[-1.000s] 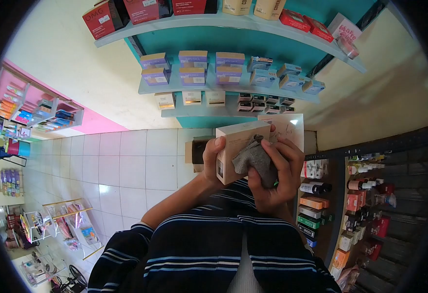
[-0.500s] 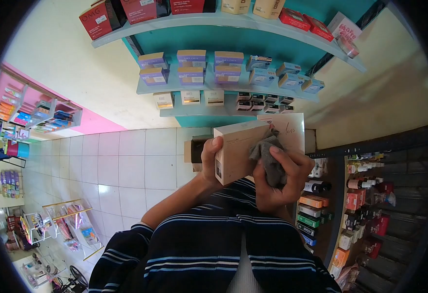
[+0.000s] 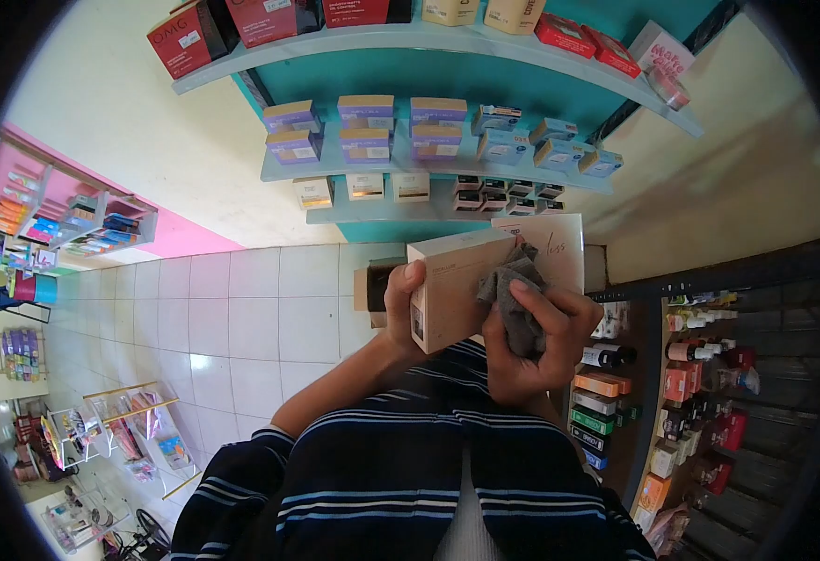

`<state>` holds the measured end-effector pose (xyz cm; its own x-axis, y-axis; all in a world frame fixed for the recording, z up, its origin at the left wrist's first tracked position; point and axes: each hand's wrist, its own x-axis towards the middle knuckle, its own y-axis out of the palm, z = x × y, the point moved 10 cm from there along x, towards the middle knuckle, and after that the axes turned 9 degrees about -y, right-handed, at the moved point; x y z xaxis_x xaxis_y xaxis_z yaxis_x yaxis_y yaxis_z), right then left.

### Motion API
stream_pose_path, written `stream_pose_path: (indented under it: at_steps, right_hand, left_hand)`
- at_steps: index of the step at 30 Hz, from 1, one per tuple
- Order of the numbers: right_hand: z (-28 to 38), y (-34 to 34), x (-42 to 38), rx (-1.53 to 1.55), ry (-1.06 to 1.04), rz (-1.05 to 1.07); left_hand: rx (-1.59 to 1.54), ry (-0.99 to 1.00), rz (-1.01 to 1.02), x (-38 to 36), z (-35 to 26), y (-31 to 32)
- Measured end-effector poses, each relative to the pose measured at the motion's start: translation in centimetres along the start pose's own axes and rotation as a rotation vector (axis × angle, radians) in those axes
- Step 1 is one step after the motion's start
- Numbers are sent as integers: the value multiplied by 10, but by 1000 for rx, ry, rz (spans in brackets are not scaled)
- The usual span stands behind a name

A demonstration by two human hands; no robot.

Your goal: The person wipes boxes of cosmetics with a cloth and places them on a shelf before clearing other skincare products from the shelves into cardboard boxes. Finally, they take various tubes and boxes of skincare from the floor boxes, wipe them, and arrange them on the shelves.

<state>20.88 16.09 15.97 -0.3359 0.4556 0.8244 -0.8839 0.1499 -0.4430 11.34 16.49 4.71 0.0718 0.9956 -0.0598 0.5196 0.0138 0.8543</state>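
Observation:
My left hand (image 3: pixel 404 313) grips a beige cardboard box (image 3: pixel 454 292) by its left end, thumb on the near edge. Pinched in the fingers of my right hand (image 3: pixel 552 341) is a crumpled grey cloth (image 3: pixel 520 313), which lies against the right part of the box. Behind the cloth, a pale panel (image 3: pixel 564 245) with script lettering sticks out to the right; its lower part is hidden by my right hand.
Ahead, wall shelves (image 3: pixel 288 170) carry purple boxes (image 3: pixel 366 145), blue boxes (image 3: pixel 501 148) and red boxes (image 3: pixel 185 42). An open brown carton (image 3: pixel 365 290) sits on the tiled floor (image 3: pixel 241 318). At right, a dark rack (image 3: pixel 648 374) holds bottles and small boxes. Display stands (image 3: pixel 138 425) stand at left.
My right hand and the cloth have shifted very slightly against the box. The left hand keeps its grip, and the box is nearly unmoved.

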Motion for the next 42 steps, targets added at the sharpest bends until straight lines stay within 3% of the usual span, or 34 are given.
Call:
stream_pose_path:
  at_steps: [7, 19, 42]
  right_hand:
    - [-6, 3, -5, 41, -2, -41]
    - [-7, 4, -2, 53, -21, -35]
    - [-10, 7, 0, 54, -9, -23]
  left_hand:
    - [-99, 8, 95, 2, 3, -4]
    - [15, -4, -45, 2, 0, -6]
    - [-12, 27, 5, 8, 5, -13]
